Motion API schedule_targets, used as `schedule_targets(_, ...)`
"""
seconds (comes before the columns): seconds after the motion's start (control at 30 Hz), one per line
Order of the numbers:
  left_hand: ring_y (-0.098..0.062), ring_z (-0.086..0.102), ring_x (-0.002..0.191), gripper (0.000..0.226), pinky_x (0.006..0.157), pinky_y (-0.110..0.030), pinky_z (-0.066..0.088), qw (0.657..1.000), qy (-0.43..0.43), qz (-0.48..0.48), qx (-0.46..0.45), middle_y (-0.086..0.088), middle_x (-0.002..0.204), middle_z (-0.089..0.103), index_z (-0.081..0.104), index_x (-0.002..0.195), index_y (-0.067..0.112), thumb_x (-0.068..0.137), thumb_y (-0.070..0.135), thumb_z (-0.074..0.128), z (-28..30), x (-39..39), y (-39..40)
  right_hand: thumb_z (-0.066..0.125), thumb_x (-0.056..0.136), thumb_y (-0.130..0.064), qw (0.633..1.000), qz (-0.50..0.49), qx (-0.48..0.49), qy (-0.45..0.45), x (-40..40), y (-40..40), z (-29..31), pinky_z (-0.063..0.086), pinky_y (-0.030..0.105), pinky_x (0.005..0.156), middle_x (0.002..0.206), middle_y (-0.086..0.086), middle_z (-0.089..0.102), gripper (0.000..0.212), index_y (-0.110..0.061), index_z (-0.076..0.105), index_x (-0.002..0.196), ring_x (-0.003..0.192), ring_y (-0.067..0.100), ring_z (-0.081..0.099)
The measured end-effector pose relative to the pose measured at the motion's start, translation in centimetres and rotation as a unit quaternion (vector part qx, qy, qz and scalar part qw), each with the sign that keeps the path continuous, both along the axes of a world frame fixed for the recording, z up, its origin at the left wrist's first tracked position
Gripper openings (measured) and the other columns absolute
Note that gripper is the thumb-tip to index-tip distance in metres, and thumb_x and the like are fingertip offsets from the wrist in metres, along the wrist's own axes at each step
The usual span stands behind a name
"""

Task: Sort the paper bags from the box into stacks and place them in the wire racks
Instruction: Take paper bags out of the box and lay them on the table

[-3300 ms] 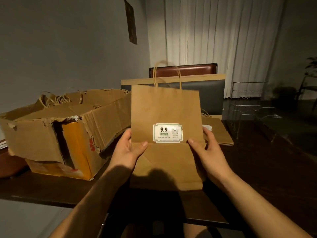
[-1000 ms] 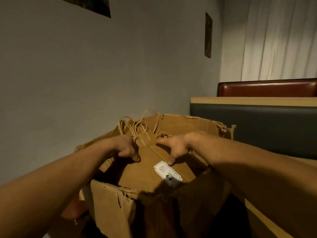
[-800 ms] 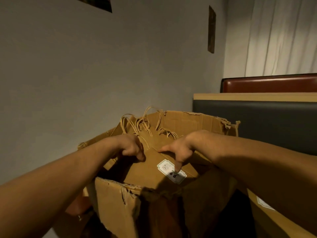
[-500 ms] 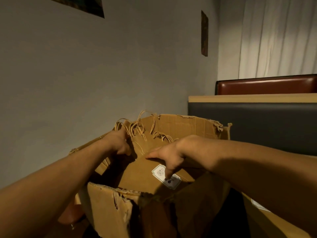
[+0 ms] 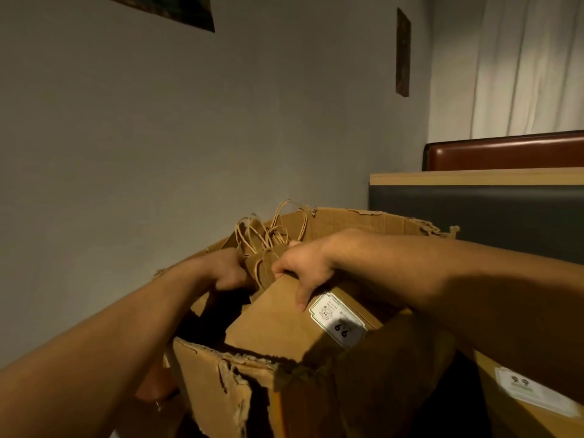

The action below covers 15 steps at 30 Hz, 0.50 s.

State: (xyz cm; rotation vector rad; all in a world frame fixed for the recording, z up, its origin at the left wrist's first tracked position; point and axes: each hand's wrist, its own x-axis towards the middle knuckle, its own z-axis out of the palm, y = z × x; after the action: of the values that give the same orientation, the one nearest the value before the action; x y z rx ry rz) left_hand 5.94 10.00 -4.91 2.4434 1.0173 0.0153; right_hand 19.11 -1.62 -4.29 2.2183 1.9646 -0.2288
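Both hands are inside the torn cardboard box [image 5: 221, 384], at the top edge of the bags.

Right hand [image 5: 305, 267]: fingers curled over the upper edge of the front paper bag [image 5: 278, 324], thumb and forefinger down on its face, pinching it. The bag sits directly under and in front of that hand, leaning toward the camera, inside the box. Its white sticker [image 5: 336, 320] reads "9.9" upside down and lies just right of the forefinger tip, close beside it but not covered.

Left hand [image 5: 227, 270]: fingers curled down into the box, left of the right hand, close beside it with a bit of bag top between them. It sits against the bag tops just below the twisted paper handles [image 5: 268, 232]. Cannot tell whether it grips a bag; the fingertips are lost in shadow.

Handles stick up behind both hands, against the far box wall.

Lower right, outside the box: another flat bag [image 5: 518, 403] with the same kind of sticker, well apart from both hands.

Background: grey wall [image 5: 126, 137], red-brown seat back [image 5: 505, 151], white curtain [image 5: 531, 64].
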Motion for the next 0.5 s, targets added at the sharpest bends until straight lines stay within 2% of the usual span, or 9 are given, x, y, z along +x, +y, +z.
schedule_targets(0.03,-0.017,0.063,0.074,0.01,0.067,-0.028,0.05,0.997,-0.002,0.015,0.078,-0.002,0.081,0.066,0.066,0.089,0.015,0.082,0.019,0.07,-0.1,0.4,0.2,0.08,0.077,-0.029,1.0,-0.002,0.009,0.023,0.2,-0.3,0.0,0.048,0.037,0.087,0.111,-0.003,0.052,0.039,-0.026,0.053,0.105,0.102,0.017,0.052)
schedule_targets(0.1,-0.019,0.063,0.079,0.015,0.069,-0.03,0.052,0.988,-0.019,0.043,0.144,-0.004,0.085,0.065,0.064,0.09,0.016,0.083,0.028,0.069,-0.1,0.8,0.1,0.077,0.081,-0.025,0.998,-0.014,0.03,0.061,0.8,-0.6,0.1,0.054,0.04,0.087,0.106,-0.002,0.059,0.028,-0.028,0.054,0.098,0.099,0.018,0.06)
schedule_targets(0.17,-0.02,0.063,0.087,0.015,0.074,-0.03,0.052,0.987,-0.011,0.036,0.158,-0.004,0.091,0.066,0.064,0.091,0.017,0.085,0.031,0.066,-0.1,1.0,0.0,0.073,0.085,-0.023,0.996,-0.023,0.038,0.077,1.1,-1.0,0.6,0.055,0.038,0.085,0.102,-0.002,0.062,0.021,-0.029,0.056,0.094,0.097,0.019,0.063)
schedule_targets(0.27,-0.02,0.063,0.089,0.013,0.075,-0.031,0.053,0.989,-0.027,0.032,0.142,-0.005,0.093,0.066,0.066,0.093,0.017,0.083,0.025,0.069,0.1,0.9,-0.3,0.071,0.087,-0.018,0.998,-0.015,0.01,0.056,0.9,-0.9,1.2,0.052,0.033,0.082,0.101,-0.005,0.06,0.022,-0.027,0.058,0.102,0.098,0.017,0.061)
schedule_targets(0.33,-0.021,0.065,0.088,0.014,0.079,-0.034,0.056,0.99,-0.097,0.027,0.103,-0.006,0.092,0.069,0.068,0.094,0.017,0.081,0.019,0.072,0.5,0.6,-0.4,0.072,0.085,-0.016,0.999,-0.009,0.001,0.034,0.7,-0.6,1.4,0.053,0.034,0.083,0.101,-0.004,0.059,0.025,-0.026,0.058,0.102,0.098,0.018,0.061)
schedule_targets(0.43,-0.026,0.067,0.089,0.02,0.086,-0.04,0.056,0.977,-0.203,-0.008,-0.064,-0.01,0.093,0.07,0.067,0.1,0.014,0.084,0.003,0.068,0.6,-0.3,-0.5,0.074,0.083,-0.014,0.999,-0.006,0.023,0.035,0.7,-0.9,2.3,0.053,0.032,0.08,0.095,-0.004,0.059,0.023,-0.026,0.056,0.092,0.093,0.017,0.061)
schedule_targets(0.47,-0.028,0.067,0.092,0.024,0.088,-0.041,0.055,0.972,-0.213,-0.021,-0.099,-0.011,0.096,0.07,0.065,0.105,0.013,0.085,-0.001,0.064,0.6,-0.6,-0.8,0.075,0.083,-0.014,0.998,-0.006,0.045,0.038,0.9,-1.3,2.9,0.052,0.03,0.077,0.094,-0.005,0.059,0.022,-0.024,0.057,0.093,0.091,0.016,0.06)
schedule_targets(0.5,-0.027,0.066,0.094,0.026,0.09,-0.041,0.054,0.972,-0.21,-0.037,-0.095,-0.011,0.098,0.07,0.064,0.109,0.011,0.087,-0.004,0.061,0.5,-0.7,-0.9,0.075,0.083,-0.015,0.996,-0.009,0.074,0.042,1.1,-1.8,3.5,0.05,0.028,0.074,0.093,-0.005,0.059,0.022,-0.02,0.059,0.096,0.088,0.015,0.059)
